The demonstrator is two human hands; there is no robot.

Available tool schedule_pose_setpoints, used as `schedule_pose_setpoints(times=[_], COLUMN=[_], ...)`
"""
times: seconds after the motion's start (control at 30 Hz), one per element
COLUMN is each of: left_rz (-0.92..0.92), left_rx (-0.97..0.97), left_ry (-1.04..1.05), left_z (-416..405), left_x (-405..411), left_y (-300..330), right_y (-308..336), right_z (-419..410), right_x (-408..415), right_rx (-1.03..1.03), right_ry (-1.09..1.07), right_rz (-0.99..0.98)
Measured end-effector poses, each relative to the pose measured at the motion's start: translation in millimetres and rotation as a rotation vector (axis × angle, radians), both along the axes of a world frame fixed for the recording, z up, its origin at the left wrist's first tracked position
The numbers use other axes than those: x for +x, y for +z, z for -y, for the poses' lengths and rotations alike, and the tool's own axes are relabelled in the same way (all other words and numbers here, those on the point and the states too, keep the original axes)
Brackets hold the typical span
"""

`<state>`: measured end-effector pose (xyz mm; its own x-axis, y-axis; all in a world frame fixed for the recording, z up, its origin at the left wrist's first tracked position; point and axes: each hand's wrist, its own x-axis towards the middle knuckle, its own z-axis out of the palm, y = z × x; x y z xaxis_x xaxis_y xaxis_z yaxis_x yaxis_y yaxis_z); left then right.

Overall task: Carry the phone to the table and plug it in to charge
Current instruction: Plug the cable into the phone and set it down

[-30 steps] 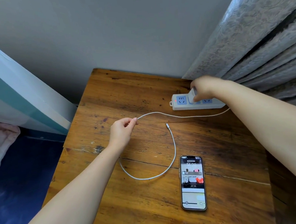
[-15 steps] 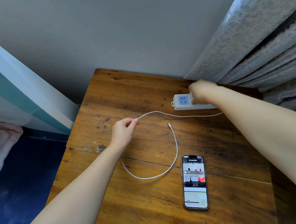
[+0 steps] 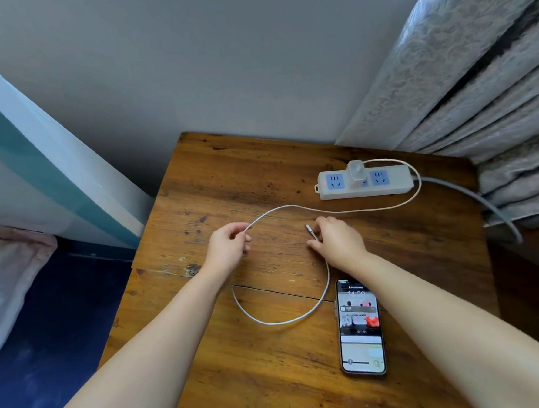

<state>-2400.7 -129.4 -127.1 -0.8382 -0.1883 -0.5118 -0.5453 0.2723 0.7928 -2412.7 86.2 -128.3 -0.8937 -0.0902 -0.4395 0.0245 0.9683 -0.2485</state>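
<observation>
The phone [image 3: 360, 327] lies face up with its screen lit on the wooden table [image 3: 228, 376], near the front right. A white charging cable [image 3: 278, 321] loops across the table from a white charger plug [image 3: 355, 171] seated in the power strip [image 3: 396, 182] at the back. My left hand [image 3: 230, 247] pinches the cable at mid-length. My right hand [image 3: 336, 239] rests on the table with its fingers closing around the cable's free connector end [image 3: 310, 230], just above the phone.
A grey patterned curtain [image 3: 476, 90] hangs at the back right, over the strip's grey power cord [image 3: 483, 205]. A white and teal panel [image 3: 39, 173] stands left of the table, with dark blue floor [image 3: 49, 343] and pale bedding [image 3: 10, 270] below it.
My right hand has left the charger plug in the power strip and come down to the cable's free end. My left hand still holds the cable in the same place.
</observation>
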Motion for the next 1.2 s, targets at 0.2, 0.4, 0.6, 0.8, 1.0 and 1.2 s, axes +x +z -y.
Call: schedule_pose_setpoints(times=[0.2,0.4,0.6,0.8,1.0,1.2], left_rz=[0.004,-0.138,-0.669,-0.128,0.250,0.288], left_rx=[-0.182,-0.653,-0.625,-0.528,-0.674,-0.700], left_ry=[-0.101,-0.297,-0.350,-0.566,-0.471,-0.484], left_z=[6.3,-24.3,-87.7,-145.8,-209.1,-210.5], left_x=[9.4,42.7,105.2,169.7,151.9,137.1], left_y=[-2.3,16.9,52.7,13.7,-15.0,-21.4], right_y=[23.2,93.5,110.3,99.0,91.0,90.1], right_z=[-1.0,-41.6,-63.7,-68.6,-76.1,-80.9], right_x=[-4.1,-12.8,0.1,27.4,45.0,51.8], right_rx=[-0.497,-0.856,-1.004,-1.127,-1.167,-1.152], right_ry=[-0.369,-0.562,-0.823,-1.021,-1.081,-1.030], right_rz=[0.094,-0.008,-0.089,-0.072,-0.059,-0.082])
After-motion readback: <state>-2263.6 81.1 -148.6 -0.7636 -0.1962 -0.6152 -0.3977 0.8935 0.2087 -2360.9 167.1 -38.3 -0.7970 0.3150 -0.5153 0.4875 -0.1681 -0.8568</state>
